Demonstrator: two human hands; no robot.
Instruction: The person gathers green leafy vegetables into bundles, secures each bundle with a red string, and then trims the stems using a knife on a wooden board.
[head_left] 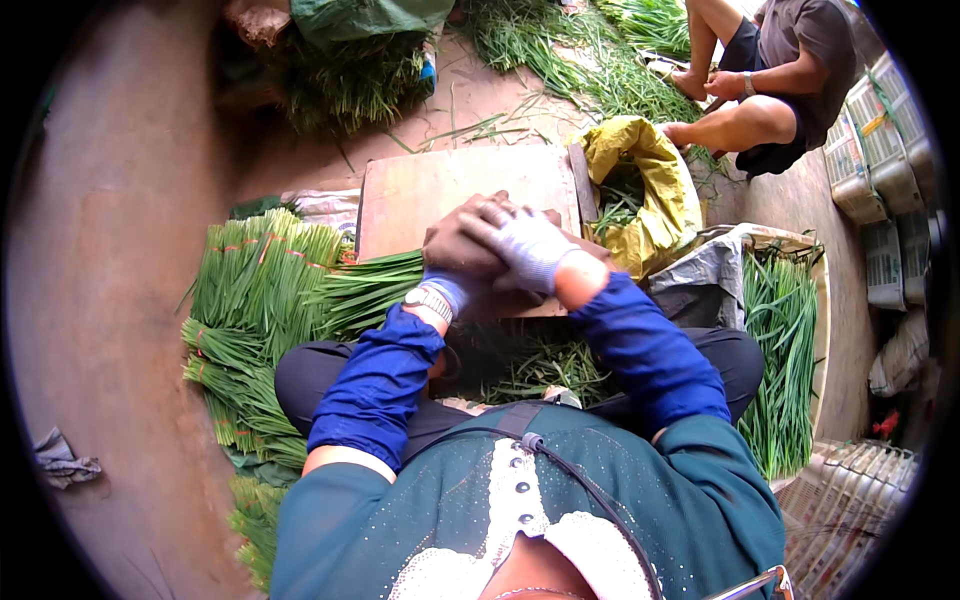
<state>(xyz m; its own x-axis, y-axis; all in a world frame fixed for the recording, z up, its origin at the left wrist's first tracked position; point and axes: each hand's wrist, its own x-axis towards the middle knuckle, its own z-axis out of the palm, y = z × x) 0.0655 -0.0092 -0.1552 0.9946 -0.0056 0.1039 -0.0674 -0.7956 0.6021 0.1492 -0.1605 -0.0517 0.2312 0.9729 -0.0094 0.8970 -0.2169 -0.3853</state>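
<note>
My left hand (462, 240), in a soiled glove with a watch at the wrist, is closed around a bunch of garlic chives (375, 285). The leaves stick out to the left from under it. Over its knuckles lies my right hand (527, 247), in a pale purplish glove, its fingers bent and pressed together; anything inside them is hidden. Both hands meet above the near edge of a wooden board (410, 200) in front of my crossed legs. Banded chive bundles (262, 255) are stacked at my left.
A yellow sack (670, 200) with green scraps stands right of the board. Beyond my right knee, a crate (822, 340) holds loose chives (778, 350). Trimmings (545, 372) lie between my legs. Another person (800, 70) sits at the far right, near plastic baskets (870, 150).
</note>
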